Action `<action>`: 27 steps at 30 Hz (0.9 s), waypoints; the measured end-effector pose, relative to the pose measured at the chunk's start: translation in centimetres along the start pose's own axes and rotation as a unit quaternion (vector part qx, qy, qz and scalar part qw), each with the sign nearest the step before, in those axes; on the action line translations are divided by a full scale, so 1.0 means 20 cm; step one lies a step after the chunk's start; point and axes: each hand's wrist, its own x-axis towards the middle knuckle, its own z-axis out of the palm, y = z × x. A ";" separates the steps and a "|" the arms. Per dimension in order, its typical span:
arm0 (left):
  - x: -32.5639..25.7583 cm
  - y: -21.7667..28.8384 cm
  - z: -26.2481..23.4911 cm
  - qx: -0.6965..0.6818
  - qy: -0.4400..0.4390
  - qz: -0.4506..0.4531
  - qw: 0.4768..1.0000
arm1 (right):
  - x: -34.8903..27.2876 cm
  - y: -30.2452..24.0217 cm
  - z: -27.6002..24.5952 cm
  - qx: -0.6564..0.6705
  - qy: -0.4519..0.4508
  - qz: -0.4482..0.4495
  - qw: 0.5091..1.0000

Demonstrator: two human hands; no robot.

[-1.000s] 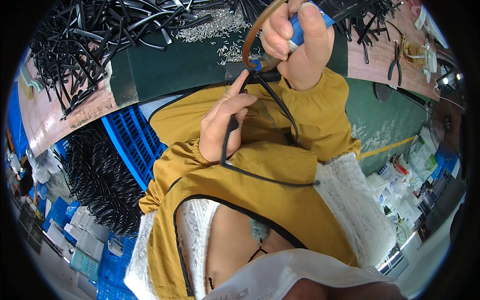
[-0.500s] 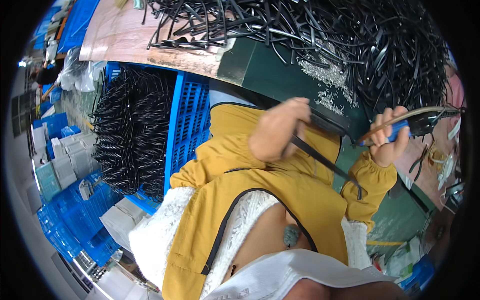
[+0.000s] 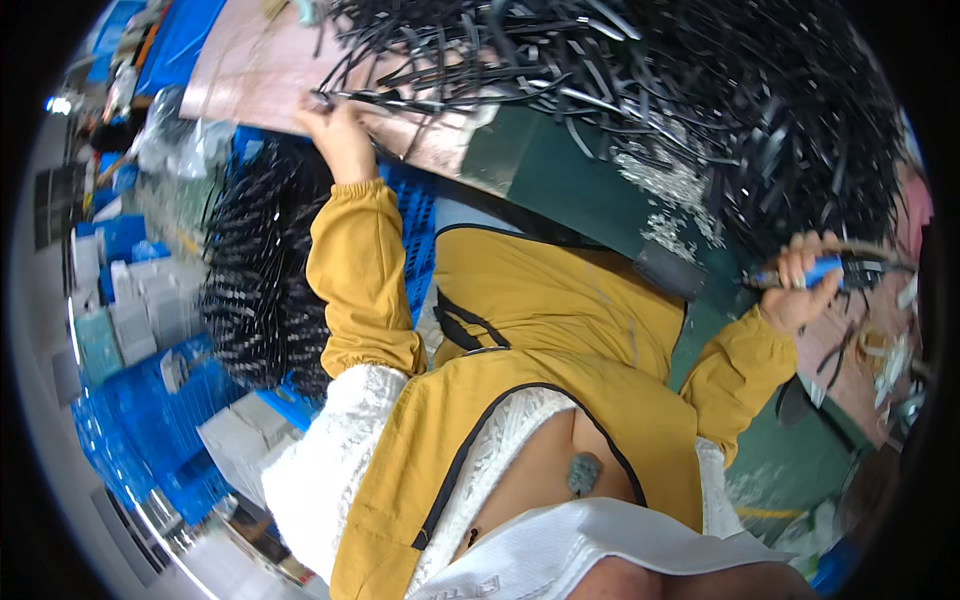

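My left hand (image 3: 342, 142) reaches to the table's left front edge. Its fingertips are closed on the end of a slim black strip (image 3: 395, 101), shaped like an eyeglass temple, beside the big pile. At the right, my right hand (image 3: 800, 285) is wrapped round a blue-handled tool (image 3: 824, 270) with a brownish hose behind it. The tool's tip is blurred. A heap of black curved strips (image 3: 780, 120) covers the far side of the table. Across my mustard apron (image 3: 560, 290) lies a dark looped piece (image 3: 470, 325) that I cannot make out.
Small clear offcuts (image 3: 665, 185) are scattered before the heap on the green tabletop (image 3: 560, 150). A blue crate (image 3: 408, 215) full of bundled black strips (image 3: 265, 270) stands to my left. A dark flat piece (image 3: 668, 272) juts from the table edge over my lap.
My left hand has moved from above my lap to the far left table edge and no longer holds the long black strip from before. My right hand keeps the tool, slightly shifted.
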 end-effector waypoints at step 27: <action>-0.39 0.92 1.31 0.353 -0.346 0.318 0.809 | 0.30 -0.56 -0.26 -0.657 0.187 -0.269 0.679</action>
